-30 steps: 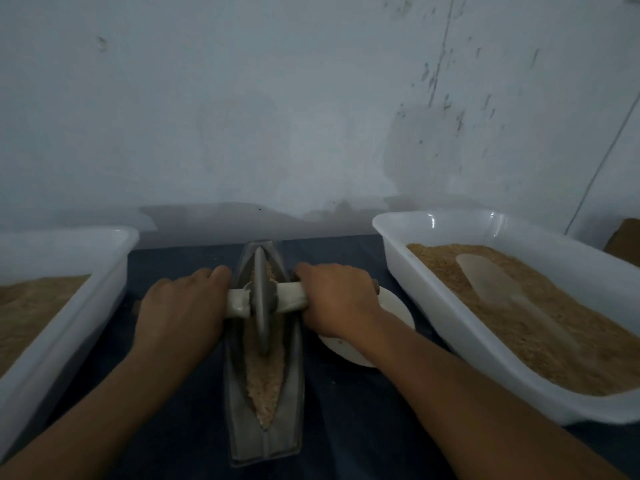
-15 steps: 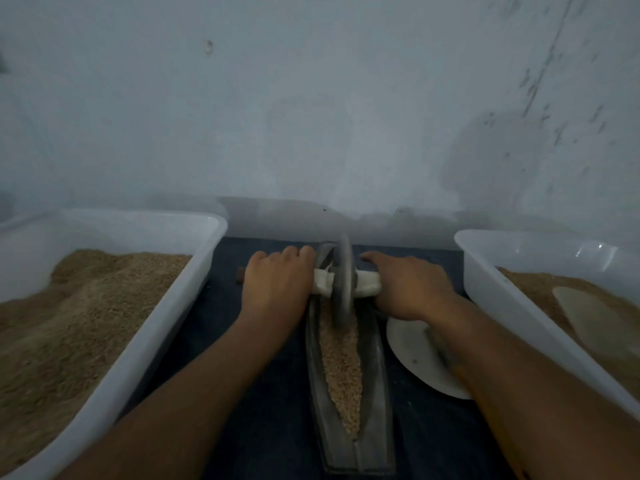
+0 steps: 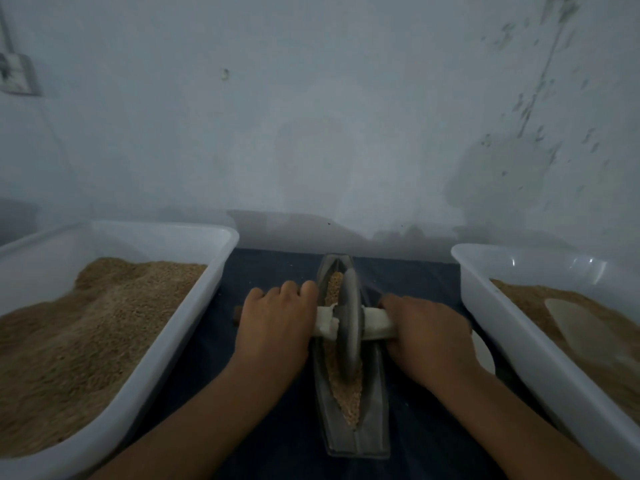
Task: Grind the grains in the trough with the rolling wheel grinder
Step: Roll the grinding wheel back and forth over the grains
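Pale, stained wall (image 3: pixel 311 116) behind, w/ a switch box (image 3: pixel 15 77) at upper left; dark blue cloth (image 3: pixel 277 268) over the work surface below. Narrow boat-shaped metal trough (image 3: pixel 372 424) lying lengthwise at centre, far tip toward wall, near end toward the person. Tan grains (image 3: pixel 349 400) heaped along the trough's groove, visible both ahead of and behind the wheel. Rolling wheel grinder (image 3: pixel 349 327) standing upright on edge in the groove, roughly mid-trough, its rim down in the grains. Pale wrapped axle handle (image 3: pixel 375 327) sticking out both sides, crosswise to the trough. Left hand (image 3: pixel 277 327) over the left end of the handle, fingers curled down round it, knuckles up; dark stub of the handle end poking out past the hand's outer side. Right hand (image 3: pixel 426 334) over the right end, fingers likewise wrapped round it. Both forearms reaching in from the near edge, either side of the trough. White plastic tub (image 3: pixel 194 292) at left, just beside the left arm, holding a big mound of tan grain. Second white tub (image 3: pixel 485 299) at right w/ browner, finer-looking stuff and a pale scoop (image 3: pixel 575 327) lying on top. Bit of a white plate (image 3: pixel 483 351) showing btwn right wrist and right tub, mostly hidden.
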`<state>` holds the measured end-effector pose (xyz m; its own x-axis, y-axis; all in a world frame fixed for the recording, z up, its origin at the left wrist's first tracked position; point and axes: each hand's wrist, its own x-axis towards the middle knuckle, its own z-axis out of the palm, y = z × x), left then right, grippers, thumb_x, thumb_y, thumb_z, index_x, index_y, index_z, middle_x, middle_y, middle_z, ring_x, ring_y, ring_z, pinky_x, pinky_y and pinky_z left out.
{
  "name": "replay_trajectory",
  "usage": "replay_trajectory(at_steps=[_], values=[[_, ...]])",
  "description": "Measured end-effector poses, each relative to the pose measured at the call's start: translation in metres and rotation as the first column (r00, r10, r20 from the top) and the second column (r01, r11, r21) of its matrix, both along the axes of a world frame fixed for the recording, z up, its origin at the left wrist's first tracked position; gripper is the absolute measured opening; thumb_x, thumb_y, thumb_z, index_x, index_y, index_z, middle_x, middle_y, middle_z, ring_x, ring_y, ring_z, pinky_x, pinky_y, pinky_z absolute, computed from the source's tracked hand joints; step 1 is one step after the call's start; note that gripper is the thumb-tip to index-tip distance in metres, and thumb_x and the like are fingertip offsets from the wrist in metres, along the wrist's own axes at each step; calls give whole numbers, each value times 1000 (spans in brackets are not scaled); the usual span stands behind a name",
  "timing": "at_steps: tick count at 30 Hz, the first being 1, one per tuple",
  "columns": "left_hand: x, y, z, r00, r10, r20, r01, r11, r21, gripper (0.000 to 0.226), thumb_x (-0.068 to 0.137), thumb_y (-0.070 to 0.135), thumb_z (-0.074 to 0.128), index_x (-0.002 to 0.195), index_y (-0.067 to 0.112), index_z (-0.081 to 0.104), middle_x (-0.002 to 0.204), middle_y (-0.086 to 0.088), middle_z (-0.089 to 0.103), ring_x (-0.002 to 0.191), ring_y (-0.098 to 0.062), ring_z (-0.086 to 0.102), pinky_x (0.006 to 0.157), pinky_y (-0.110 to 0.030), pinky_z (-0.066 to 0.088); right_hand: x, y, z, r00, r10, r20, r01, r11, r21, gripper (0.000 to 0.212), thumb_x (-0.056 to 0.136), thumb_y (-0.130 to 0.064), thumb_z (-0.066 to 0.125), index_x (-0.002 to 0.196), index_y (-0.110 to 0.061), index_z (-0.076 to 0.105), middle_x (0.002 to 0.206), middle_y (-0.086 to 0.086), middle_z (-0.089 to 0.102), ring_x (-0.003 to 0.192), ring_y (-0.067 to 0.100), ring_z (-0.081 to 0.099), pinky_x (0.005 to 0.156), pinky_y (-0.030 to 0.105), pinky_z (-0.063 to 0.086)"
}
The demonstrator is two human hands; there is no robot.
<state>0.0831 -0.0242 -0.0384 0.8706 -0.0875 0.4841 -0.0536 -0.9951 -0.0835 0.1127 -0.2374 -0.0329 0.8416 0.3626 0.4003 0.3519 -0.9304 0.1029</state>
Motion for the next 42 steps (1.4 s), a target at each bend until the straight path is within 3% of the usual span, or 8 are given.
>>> replay_trajectory(at_steps=[10, 18, 21, 25, 31, 37, 40, 42], values=[[-4, 2, 5, 996, -3, -87, 3, 1000, 5, 37, 86, 31, 67, 94, 28, 31, 99, 5, 58, 82, -17, 59, 71, -33, 32, -8, -1, 3, 1000, 12, -13, -12, 1000, -13, 14, 83, -37, 64, 91, -32, 53, 86, -10, 63, 77, 14, 61, 62, 31, 50], [37, 4, 2, 998, 47, -44, -45, 998, 48, 20, 90, 25, 61, 102, 23, 46, 102, 3, 62, 87, -20, 64, 71, -33, 32, 37, 8, 4, 996, -8, -88, 5, 999, -33, 65, 79, -38, 66, 138, -42, 39, 111, -10, 67, 92, 18, 66, 53, 27, 30], [52, 7, 1, 998, 44, -39, -42, 998, 47, 20, 90, 23, 61, 102, 22, 45, 101, 2, 62, 87, -20, 64, 71, -33, 33, 52, 13, 12, 989, -22, -145, 19, 1000, -18, 73, 79, -37, 66, 144, -45, 35, 117, -6, 67, 100, 21, 65, 60, 30, 37], [59, 6, -2, 998, 42, 57, -45, 998, 49, 11, 93, 22, 54, 95, 24, 43, 92, 4, 61, 79, -19, 63, 68, -32, 31, 61, 15, 12, 984, -43, -172, 46, 999, 14, 66, 80, -39, 63, 140, -49, 37, 116, -4, 67, 101, 24, 64, 76, 38, 52], [53, 4, -3, 995, 41, 86, -45, 997, 56, 14, 92, 20, 53, 93, 24, 40, 91, 4, 59, 79, -18, 61, 68, -32, 30, 55, 14, 3, 991, -67, -114, 75, 995, 63, 58, 82, -35, 63, 136, -44, 44, 111, -6, 67, 94, 24, 64, 76, 41, 54], [37, 5, -1, 998, 49, -30, -49, 999, -14, 23, 89, 27, 61, 99, 27, 40, 100, 4, 60, 89, -19, 63, 75, -35, 36, 29, 15, 5, 999, 2, 42, -2, 1000, -6, 19, 84, -29, 62, 97, -25, 49, 95, -7, 64, 83, 18, 62, 61, 29, 34], [23, 3, 4, 996, 43, -82, -45, 999, -22, 25, 89, 28, 62, 103, 27, 42, 103, 3, 59, 93, -19, 62, 82, -37, 41, 11, 13, 9, 999, 23, 34, -22, 999, -34, 22, 82, -26, 68, 90, -23, 48, 90, -4, 64, 78, 18, 63, 61, 28, 32], [10, 0, 5, 995, 36, -96, -38, 999, -18, 27, 89, 30, 63, 105, 27, 42, 104, 4, 58, 93, -18, 60, 83, -37, 40, -3, 11, 12, 995, 65, 73, -64, 998, -16, 34, 62, -20, 86, 78, -18, 57, 71, -1, 64, 59, 18, 61, 54, 25, 29]])
